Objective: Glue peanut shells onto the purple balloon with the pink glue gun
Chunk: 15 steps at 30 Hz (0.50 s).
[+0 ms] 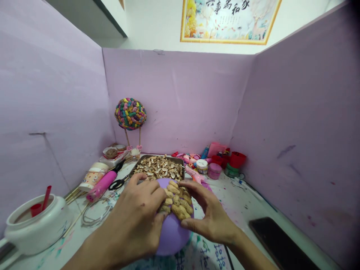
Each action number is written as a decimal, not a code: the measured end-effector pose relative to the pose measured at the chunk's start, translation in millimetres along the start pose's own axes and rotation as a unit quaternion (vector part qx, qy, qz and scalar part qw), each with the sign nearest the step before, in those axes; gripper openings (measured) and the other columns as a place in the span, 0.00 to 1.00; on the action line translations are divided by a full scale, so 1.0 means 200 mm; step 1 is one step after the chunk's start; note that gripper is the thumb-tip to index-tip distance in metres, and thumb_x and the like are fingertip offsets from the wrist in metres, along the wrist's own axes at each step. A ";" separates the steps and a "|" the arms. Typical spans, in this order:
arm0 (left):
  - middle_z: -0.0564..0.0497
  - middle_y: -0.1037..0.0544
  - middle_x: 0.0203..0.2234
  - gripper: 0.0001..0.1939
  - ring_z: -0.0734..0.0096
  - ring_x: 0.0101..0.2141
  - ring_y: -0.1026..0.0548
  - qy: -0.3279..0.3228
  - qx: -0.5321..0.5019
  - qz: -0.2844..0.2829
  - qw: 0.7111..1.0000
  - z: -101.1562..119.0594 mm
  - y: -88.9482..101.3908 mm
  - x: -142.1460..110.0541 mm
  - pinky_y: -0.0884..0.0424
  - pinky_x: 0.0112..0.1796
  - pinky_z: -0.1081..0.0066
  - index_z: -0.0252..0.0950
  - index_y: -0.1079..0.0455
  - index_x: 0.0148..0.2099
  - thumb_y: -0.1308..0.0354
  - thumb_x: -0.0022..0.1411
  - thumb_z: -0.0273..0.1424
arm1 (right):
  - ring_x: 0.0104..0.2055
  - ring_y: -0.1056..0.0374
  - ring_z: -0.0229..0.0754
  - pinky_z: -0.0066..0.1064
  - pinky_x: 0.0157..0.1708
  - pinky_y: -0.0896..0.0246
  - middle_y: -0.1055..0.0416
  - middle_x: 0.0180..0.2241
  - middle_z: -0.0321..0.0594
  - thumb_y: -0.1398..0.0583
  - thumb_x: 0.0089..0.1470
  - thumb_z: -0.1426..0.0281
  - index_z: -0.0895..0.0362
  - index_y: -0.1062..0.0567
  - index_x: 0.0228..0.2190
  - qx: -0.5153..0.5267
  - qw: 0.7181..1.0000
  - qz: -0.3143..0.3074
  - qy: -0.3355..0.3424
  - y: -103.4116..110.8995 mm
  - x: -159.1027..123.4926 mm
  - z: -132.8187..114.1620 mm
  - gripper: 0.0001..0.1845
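Observation:
Between my hands rests a round purple balloon (pixel 173 238), its upper side covered with a cluster of whole peanuts in their shells (pixel 180 208). My left hand (pixel 140 210) curls over the balloon's left side, the thumb and bent fingers against the peanuts at that edge. Whether a loose peanut is under those fingers is hidden. On the other side, my right hand (pixel 208 213) has its fingertips at the upper right peanuts and its thumb low against the balloon. Just behind stands a metal tray (pixel 184 165) heaped with broken peanut shells (pixel 160 167).
At left are a white pot (pixel 36 225), a pink bottle (pixel 101 186), paper cups (pixel 94 176), wire (pixel 95 212) and black-handled scissors (pixel 118 183). A colourful peanut-covered ball (pixel 130 114) stands on sticks behind. Right: paint jars (pixel 214 171) and a phone (pixel 278 240). Purple panels (pixel 180 97) enclose the table.

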State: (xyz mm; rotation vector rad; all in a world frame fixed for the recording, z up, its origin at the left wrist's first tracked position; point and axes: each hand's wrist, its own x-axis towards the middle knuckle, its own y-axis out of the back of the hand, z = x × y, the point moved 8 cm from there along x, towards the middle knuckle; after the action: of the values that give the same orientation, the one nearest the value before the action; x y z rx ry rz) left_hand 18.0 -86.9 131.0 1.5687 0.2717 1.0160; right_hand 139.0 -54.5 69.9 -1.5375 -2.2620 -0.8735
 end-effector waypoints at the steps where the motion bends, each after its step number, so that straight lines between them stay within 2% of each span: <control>1: 0.52 0.32 0.24 0.04 0.67 0.29 0.37 -0.001 0.002 0.001 1.000 0.00 0.00 0.00 0.44 0.41 0.55 0.36 0.38 0.26 0.50 0.50 0.23 | 0.53 0.42 0.48 0.41 0.54 0.48 0.39 0.49 0.43 0.33 0.38 0.70 0.52 0.39 0.49 0.003 1.000 0.000 0.000 0.00 0.00 0.00 0.35; 8: 0.52 0.31 0.32 0.03 0.65 0.37 0.36 0.036 -0.081 -0.062 0.994 -0.08 0.01 -0.01 0.41 0.39 0.63 0.38 0.38 0.32 0.49 0.53 0.26 | 0.53 0.42 0.49 0.41 0.54 0.48 0.38 0.50 0.45 0.33 0.37 0.68 0.53 0.40 0.50 0.048 0.999 0.001 -0.011 0.01 0.01 0.01 0.37; 15: 0.53 0.30 0.32 0.03 0.68 0.36 0.35 0.057 -0.116 -0.098 0.987 -0.15 0.02 -0.04 0.38 0.36 0.69 0.38 0.38 0.32 0.47 0.52 0.27 | 0.56 0.47 0.52 0.44 0.56 0.53 0.41 0.52 0.44 0.33 0.37 0.67 0.51 0.40 0.51 -0.012 1.000 0.018 0.011 0.00 -0.03 0.03 0.38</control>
State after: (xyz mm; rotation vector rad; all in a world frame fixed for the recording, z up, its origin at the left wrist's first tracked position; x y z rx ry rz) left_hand -8.8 -72.6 129.3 1.2506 0.3654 0.9473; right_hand 141.8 -55.5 62.5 -1.5671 -2.2089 -0.9068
